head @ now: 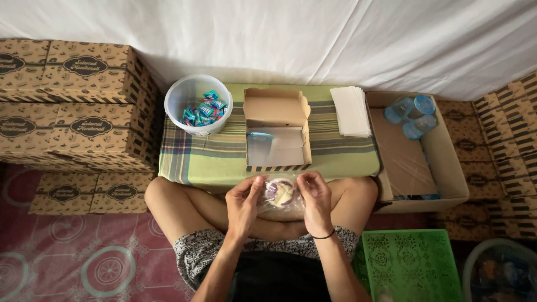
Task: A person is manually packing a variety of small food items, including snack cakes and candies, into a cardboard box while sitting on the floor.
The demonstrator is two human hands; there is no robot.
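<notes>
Clear plastic wraps a small round pastry [279, 193], white with a purple patch, held over the person's crossed legs just in front of the low table [224, 162]; the left hand [243, 204] pinches the wrapper's left edge between thumb and fingers, and the right hand [316, 198], a dark band at its wrist, grips the right edge the same way, so both hands are closed on the wrapper with the pastry between them; on the green plaid cloth of the table an open cardboard box [278, 131] holds a sealed cup of water [259, 148]; to its left stands a clear tub of blue-wrapped sweets [198, 106], to its right a stack of white paper [351, 111]; beyond that a large carton [447, 162] holds more water cups [411, 114]; a green plastic basket [411, 265] sits by the right knee; printed brown boxes [72, 106] are stacked at the left.
</notes>
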